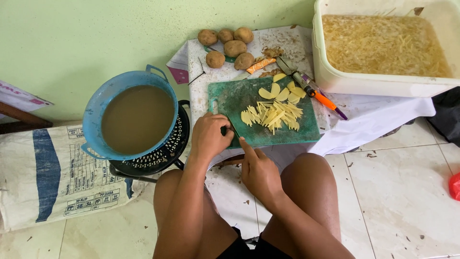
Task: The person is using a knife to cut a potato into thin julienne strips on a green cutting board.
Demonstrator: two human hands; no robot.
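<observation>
On the low table, green cutting board (249, 103), strewn with pale potato strips (274, 115), sits in left hand's (208, 136) closed grip.

I am counting six whole potatoes (229, 45) sitting at the far edge of the low table (378, 117). One green cutting board (239, 103) is lying before me, carrying one heap of potato sticks (274, 115) — too many to number — and about five flat slices (282, 91). One blue colander (132, 117), one white tub (335, 79), one orange-handled knife (311, 88) and one printed sack (52, 177) are also showing.
</observation>
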